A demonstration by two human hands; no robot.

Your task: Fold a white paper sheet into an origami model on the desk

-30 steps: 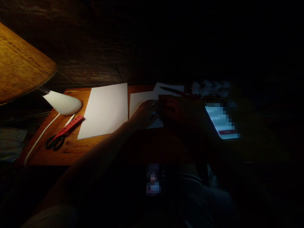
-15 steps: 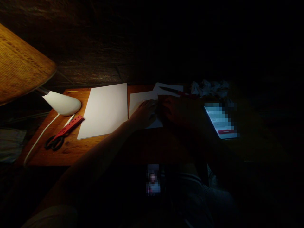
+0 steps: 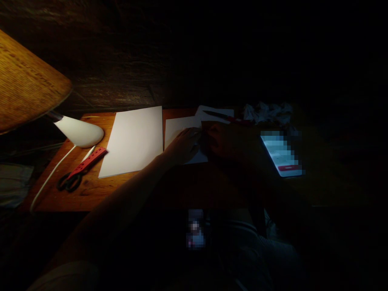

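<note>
Head view: we've got left hand (image 3: pixel 183 146) curled down on white paper sheet (image 3: pixel 178 132), grip unclear. Right hand (image 3: pixel 226 141) just beside it in shadow, can't tell if holding. Sheet lies under both hands. Flat blank paper (image 3: pixel 133 141) left of left hand, scissors (image 3: pixel 70 182) lying farther left, phone (image 3: pixel 280 155) right of right hand.
</note>
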